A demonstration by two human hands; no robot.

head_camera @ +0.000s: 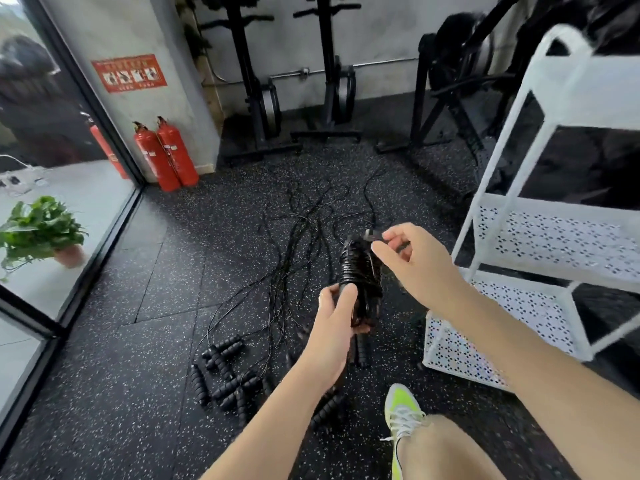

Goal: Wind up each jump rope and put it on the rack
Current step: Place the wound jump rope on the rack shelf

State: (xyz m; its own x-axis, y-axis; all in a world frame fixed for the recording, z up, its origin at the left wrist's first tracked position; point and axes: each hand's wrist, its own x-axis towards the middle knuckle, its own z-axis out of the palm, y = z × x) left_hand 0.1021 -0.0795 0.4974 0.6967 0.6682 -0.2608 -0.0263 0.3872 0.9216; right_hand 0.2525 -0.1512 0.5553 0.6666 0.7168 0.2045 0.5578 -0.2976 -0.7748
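Observation:
My left hand grips the handles of a black jump rope, its cord wound in tight coils around them. My right hand pinches the free end of that cord just above the coils. Several other black jump ropes lie loose on the floor, their cords spread out ahead and their ribbed handles bunched near my left forearm. The white perforated metal rack stands to the right, its shelves bare as far as I can see.
Two red fire extinguishers stand by the wall at the left. Black exercise machines line the back wall. A glass wall runs along the left, a potted plant behind it. My foot in a yellow-green shoe is at the bottom.

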